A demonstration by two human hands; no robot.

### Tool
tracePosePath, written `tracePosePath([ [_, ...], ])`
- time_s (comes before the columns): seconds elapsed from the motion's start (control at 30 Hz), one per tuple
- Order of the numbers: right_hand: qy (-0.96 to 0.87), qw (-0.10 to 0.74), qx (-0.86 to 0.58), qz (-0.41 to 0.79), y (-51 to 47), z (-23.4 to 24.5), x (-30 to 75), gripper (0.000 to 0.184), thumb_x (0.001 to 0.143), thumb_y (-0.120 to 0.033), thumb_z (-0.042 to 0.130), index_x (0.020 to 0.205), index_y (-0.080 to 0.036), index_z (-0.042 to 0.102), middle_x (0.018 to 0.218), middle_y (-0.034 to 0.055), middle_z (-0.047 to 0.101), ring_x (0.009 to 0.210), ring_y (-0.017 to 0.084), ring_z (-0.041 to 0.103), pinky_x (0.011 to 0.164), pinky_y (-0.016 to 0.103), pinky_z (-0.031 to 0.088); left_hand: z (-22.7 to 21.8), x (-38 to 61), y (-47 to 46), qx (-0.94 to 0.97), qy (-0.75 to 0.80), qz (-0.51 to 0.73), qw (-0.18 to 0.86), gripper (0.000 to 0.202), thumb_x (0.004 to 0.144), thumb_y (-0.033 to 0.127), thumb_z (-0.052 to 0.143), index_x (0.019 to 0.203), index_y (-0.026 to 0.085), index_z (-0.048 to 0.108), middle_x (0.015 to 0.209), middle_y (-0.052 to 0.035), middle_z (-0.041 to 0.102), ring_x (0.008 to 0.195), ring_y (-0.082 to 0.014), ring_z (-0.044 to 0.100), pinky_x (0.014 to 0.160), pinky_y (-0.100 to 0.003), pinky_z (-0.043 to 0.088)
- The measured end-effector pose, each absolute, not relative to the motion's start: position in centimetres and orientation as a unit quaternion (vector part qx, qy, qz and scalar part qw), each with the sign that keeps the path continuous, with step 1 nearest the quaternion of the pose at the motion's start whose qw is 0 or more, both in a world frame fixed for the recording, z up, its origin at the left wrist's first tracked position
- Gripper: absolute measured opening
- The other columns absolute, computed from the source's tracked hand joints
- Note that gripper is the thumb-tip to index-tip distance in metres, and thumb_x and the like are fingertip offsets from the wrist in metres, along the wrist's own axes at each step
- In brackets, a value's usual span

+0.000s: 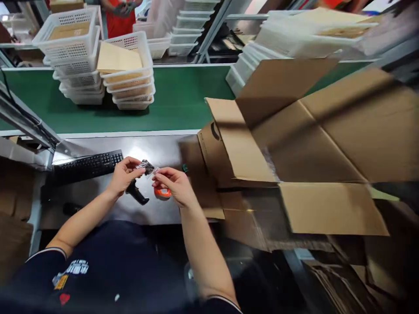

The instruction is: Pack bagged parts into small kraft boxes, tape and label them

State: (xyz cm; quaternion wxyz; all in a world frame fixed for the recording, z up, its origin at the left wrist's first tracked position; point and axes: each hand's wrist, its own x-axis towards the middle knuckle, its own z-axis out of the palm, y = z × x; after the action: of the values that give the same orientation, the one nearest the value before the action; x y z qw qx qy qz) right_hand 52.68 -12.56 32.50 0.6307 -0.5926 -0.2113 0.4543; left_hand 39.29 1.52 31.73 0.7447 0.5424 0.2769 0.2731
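Above the metal worktop, a small clear plastic bag (146, 166) with dark contents hangs between my two hands. My left hand (126, 174) pinches its left side. With thumb and fingers pressed together, my right hand (173, 183) grips the bag's right end. What exactly lies inside the bag is too small to make out. Just below my hands, a black handheld scanner (138, 193) rests on the worktop. An orange ring-shaped object (163, 193), perhaps a tape roll, sits partly behind my right hand.
A black keyboard (88, 166) lies at the left of the worktop (108, 209). To the right stands a large open cardboard box (310, 144) with flaps spread. Beyond runs a green conveyor belt (183, 98) carrying stacked white baskets (131, 83). A person in red (119, 22) stands behind.
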Motion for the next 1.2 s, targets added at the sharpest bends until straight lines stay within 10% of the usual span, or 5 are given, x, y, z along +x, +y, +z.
tracePosePath([
  [0.33, -0.284, 0.609, -0.664, 0.328, -6.0, 29.7, 38.8, 0.028, 0.078, -0.051, 0.083, 0.087, -0.025, 0.077, 0.085, 0.0044, 0.074, 0.069, 0.018, 0.066, 0.066, 0.036, 0.06, 28.3, 25.3, 5.8, 0.534, 0.274, 0.35, 0.719, 0.045, 0.06, 0.046, 0.098, 0.08, 0.02, 0.067, 0.087, -0.0016, 0.071, 0.084, -0.016, 0.066, 0.08, -0.032, 0.055],
  [0.6, -0.184, 0.632, -0.536, 0.528, -5.1, 30.4, 38.0, 0.044, 0.061, -0.046, 0.097, 0.091, -0.024, 0.075, 0.073, -0.0015, 0.074, 0.064, 0.016, 0.069, 0.072, 0.035, 0.062, 27.3, 22.7, 5.5, 0.602, 0.208, 0.465, 0.615, 0.022, 0.08, 0.036, 0.085, 0.074, 0.021, 0.071, 0.09, -0.0054, 0.07, 0.087, -0.0176, 0.068, 0.079, -0.033, 0.056],
  [0.83, -0.203, 0.643, -0.549, 0.495, -6.0, 29.5, 39.1, 0.05, 0.062, -0.045, 0.098, 0.099, -0.025, 0.071, 0.07, -0.0042, 0.071, 0.066, 0.015, 0.068, 0.072, 0.033, 0.059, 26.8, 23.0, 4.5, 0.5, 0.296, 0.283, 0.763, 0.058, 0.079, 0.052, 0.084, 0.127, 0.025, 0.065, 0.124, -0.0108, 0.072, 0.103, -0.0221, 0.071, 0.082, -0.035, 0.06],
  [1.2, -0.263, 0.555, -0.578, 0.538, -6.4, 27.9, 39.9, 0.039, 0.061, -0.049, 0.096, 0.077, -0.025, 0.069, 0.065, -0.0024, 0.067, 0.059, 0.015, 0.059, 0.061, 0.032, 0.051, 27.1, 23.1, 3.7, 0.776, 0.281, 0.294, 0.482, 0.046, 0.069, 0.045, 0.093, 0.109, 0.026, 0.077, 0.112, -0.0082, 0.074, 0.108, -0.0282, 0.067, 0.098, -0.045, 0.055],
])
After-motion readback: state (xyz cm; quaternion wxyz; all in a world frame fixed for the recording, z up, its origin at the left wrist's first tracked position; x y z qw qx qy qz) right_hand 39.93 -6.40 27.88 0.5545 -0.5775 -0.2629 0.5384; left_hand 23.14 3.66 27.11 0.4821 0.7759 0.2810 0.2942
